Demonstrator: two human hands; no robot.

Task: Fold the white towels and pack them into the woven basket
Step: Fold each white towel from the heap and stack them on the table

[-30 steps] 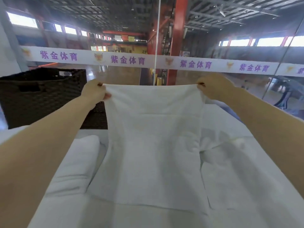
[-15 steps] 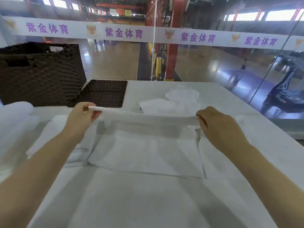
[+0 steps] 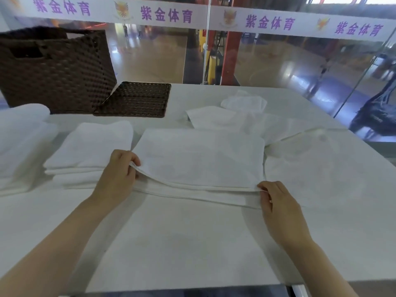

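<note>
Here both hands, left hand (image 3: 116,179) and right hand (image 3: 278,202), pinched the folded towel's (image 3: 199,159) near corners; the far banner (image 3: 162,15) read 紫金体育.

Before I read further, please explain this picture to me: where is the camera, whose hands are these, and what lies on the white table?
There is no machine here. A person wears one camera on the head, so you look down along the arms. The left hand and right hand each pinch a near corner of a white towel, folded over on the white table. Left of it lies a stack of folded towels; behind it, loose unfolded towels. The dark woven basket stands at the back left, with its flat woven lid beside it. Whether the basket holds anything cannot be seen.
</note>
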